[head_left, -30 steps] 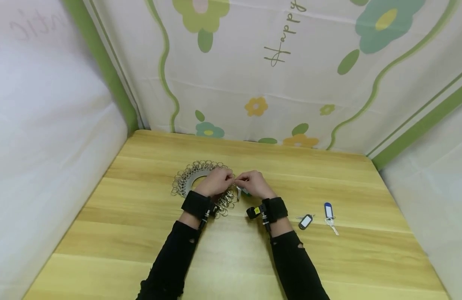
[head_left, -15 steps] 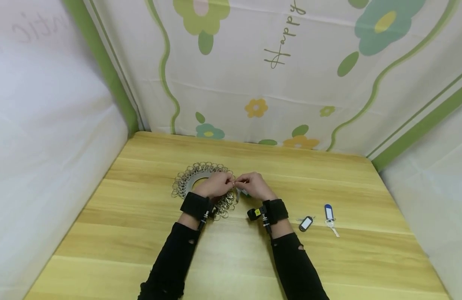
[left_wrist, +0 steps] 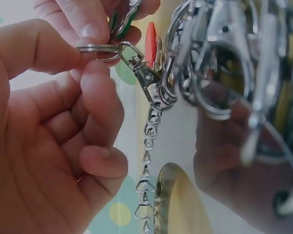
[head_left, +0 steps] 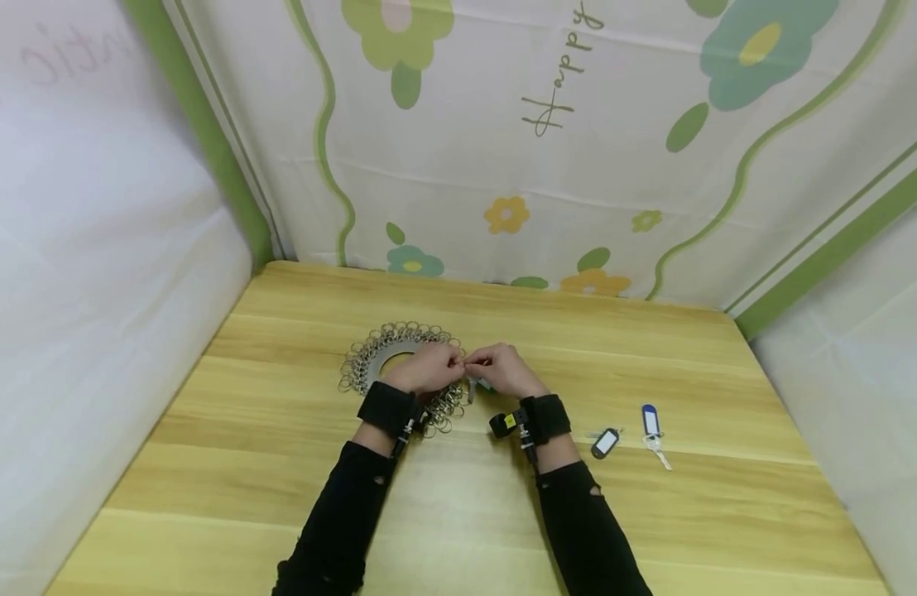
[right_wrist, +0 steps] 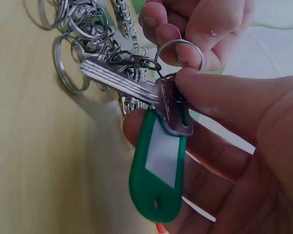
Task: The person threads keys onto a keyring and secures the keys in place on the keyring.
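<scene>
In the head view my left hand [head_left: 429, 368] and right hand [head_left: 506, 370] meet at the right side of a flat grey metal ring [head_left: 372, 354], fringed with clasps and split rings. My left thumb and finger pinch a split ring [left_wrist: 100, 48], which hangs from a swivel clasp [left_wrist: 145, 75] on that fringe. A silver key [right_wrist: 119, 84] with a green key tag [right_wrist: 140, 183] is in my right hand, its thumb pressed by the key's head. The key's small ring lies against the split ring; whether they are linked is hidden by my fingertips.
To the right on the wooden table [head_left: 444, 530] lie a black key tag [head_left: 605, 443] and a blue key tag [head_left: 650, 420] with a key. A red tag [left_wrist: 150, 44] shows beyond the clasp. Printed cloth [head_left: 444, 165] walls the table's back and sides.
Both hands stay together at the same spot, with only slight finger movement. The green tag shows a little less in the head view.
</scene>
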{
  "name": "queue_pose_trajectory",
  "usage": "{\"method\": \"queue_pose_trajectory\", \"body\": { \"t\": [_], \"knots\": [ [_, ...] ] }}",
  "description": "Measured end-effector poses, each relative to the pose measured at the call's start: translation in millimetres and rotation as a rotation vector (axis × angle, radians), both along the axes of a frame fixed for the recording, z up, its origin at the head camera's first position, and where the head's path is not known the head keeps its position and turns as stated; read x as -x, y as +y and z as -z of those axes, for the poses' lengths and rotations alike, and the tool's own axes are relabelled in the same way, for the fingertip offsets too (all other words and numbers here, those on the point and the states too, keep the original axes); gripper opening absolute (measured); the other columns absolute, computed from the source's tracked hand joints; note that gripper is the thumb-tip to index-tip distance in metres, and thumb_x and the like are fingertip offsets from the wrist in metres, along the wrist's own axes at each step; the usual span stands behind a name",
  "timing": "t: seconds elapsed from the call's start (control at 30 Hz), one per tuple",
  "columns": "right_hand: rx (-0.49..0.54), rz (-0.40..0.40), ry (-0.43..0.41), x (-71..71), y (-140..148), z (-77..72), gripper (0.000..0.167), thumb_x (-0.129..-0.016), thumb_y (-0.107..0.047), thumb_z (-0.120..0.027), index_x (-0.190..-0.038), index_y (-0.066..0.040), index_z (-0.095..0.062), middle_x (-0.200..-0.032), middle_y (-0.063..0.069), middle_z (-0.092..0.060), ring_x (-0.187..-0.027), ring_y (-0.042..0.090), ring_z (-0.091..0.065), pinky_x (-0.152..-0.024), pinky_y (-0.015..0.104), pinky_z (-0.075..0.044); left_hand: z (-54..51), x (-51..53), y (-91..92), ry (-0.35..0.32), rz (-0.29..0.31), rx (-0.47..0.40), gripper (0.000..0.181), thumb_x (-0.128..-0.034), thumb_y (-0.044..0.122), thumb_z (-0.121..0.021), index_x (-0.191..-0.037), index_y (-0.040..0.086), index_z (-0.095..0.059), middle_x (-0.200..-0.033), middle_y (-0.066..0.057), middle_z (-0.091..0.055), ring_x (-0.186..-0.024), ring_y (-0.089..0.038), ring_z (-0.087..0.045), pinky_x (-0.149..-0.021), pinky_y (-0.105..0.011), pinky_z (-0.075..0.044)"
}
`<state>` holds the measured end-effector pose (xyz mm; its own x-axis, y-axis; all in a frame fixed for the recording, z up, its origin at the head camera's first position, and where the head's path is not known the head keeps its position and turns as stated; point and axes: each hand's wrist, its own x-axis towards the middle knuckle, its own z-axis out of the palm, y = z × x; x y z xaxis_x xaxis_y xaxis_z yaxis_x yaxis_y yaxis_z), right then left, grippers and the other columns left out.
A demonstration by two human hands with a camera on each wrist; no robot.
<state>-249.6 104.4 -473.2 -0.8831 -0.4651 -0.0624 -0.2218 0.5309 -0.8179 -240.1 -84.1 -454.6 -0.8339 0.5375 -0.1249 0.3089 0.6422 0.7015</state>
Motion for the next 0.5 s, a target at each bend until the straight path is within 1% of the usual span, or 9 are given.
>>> {"method": "queue_pose_trajectory", "body": {
  "t": [0.07,0.2,0.27,0.37,0.5],
  "knots": [
    [-0.003,0.016,0.005,-0.6,0.0,-0.8,0.014,-0.092,-0.015,-0.063,-0.101,-0.014,-0.074,-0.094,0.000,-0.070,-0.078,0.013,-0.062,-0.067,0.030,-0.050,0.6,0.1,0.2,0.010,-0.010,0.001,0.027,-0.0973,0.016,-0.046,-0.071,0.011,-0.046,-0.059,0.000,-0.039,-0.045,-0.013,-0.036,-0.056,-0.027,-0.036],
    [-0.032,0.064,0.023,-1.6,-0.2,-2.0,0.012,-0.092,-0.018,-0.064,-0.095,-0.015,-0.075,-0.086,-0.002,-0.069,-0.069,0.014,-0.059,-0.061,0.030,-0.047,1.2,-0.2,1.6,0.046,-0.023,0.029,0.028,-0.0971,0.015,-0.047,-0.070,0.011,-0.044,-0.058,0.000,-0.034,-0.046,-0.013,-0.033,-0.056,-0.027,-0.033],
    [-0.042,0.079,0.022,-1.9,0.0,-4.2,0.011,-0.091,-0.018,-0.064,-0.092,-0.015,-0.075,-0.082,-0.002,-0.068,-0.067,0.016,-0.058,-0.059,0.031,-0.047,-0.4,-0.5,3.2,0.061,-0.027,0.040,0.029,-0.0969,0.014,-0.049,-0.069,0.011,-0.042,-0.058,0.000,-0.032,-0.047,-0.014,-0.031,-0.056,-0.027,-0.031],
    [-0.033,0.078,0.000,-2.8,-1.1,-6.7,0.010,-0.091,-0.018,-0.065,-0.091,-0.014,-0.074,-0.081,-0.001,-0.068,-0.069,0.016,-0.059,-0.061,0.031,-0.048,-2.1,-1.3,4.8,0.072,-0.038,0.065,0.028,-0.0957,0.012,-0.050,-0.069,0.010,-0.042,-0.059,0.000,-0.031,-0.048,-0.014,-0.030,-0.057,-0.027,-0.030],
    [-0.022,0.063,-0.027,-4.2,-3.5,-7.7,0.011,-0.091,-0.017,-0.064,-0.091,-0.011,-0.073,-0.081,0.000,-0.068,-0.072,0.016,-0.061,-0.063,0.031,-0.049,-1.2,-2.1,6.1,0.080,-0.035,0.106,0.026,-0.0951,0.011,-0.049,-0.070,0.011,-0.043,-0.059,0.000,-0.034,-0.048,-0.013,-0.033,-0.057,-0.027,-0.031]
  ]
}}
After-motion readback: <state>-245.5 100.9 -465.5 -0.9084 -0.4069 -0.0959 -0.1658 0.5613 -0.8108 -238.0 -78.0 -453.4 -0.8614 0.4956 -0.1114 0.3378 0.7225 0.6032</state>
